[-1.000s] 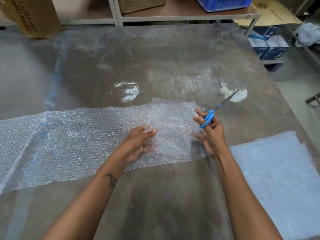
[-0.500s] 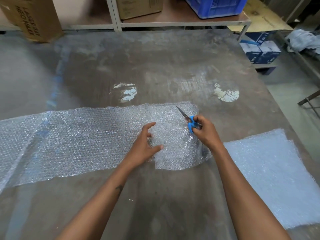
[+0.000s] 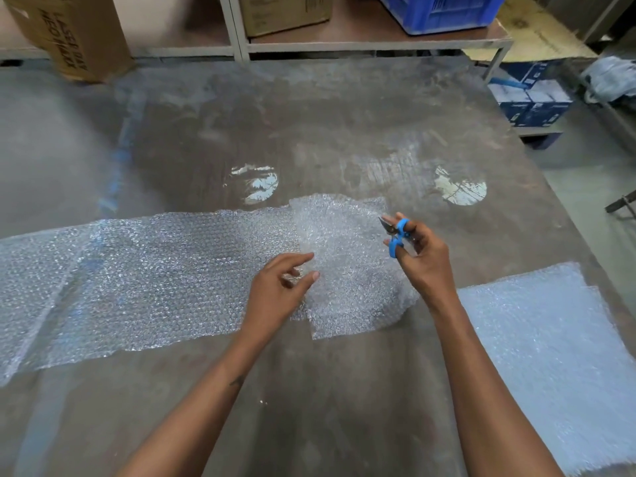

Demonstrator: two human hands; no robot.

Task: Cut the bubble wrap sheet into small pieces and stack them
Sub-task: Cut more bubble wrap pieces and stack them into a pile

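Most of our bubble wrap sheet (image 3: 144,273) remains uncut at nine o'clock, some pieces stacked (image 3: 540,356) at four o'clock, right hand (image 3: 421,259) gripping scissors (image 3: 395,235), left hand (image 3: 278,294) relaxed, holding nothing.

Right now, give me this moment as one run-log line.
left hand: open, fingertips at folded end | right hand: holds scissors above wrap | bubble wrap sheet: flat, right end folded over | stack: right

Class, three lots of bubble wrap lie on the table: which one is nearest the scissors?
The folded-over end of the long sheet, under the scissors; the stack lies apart, rightward.
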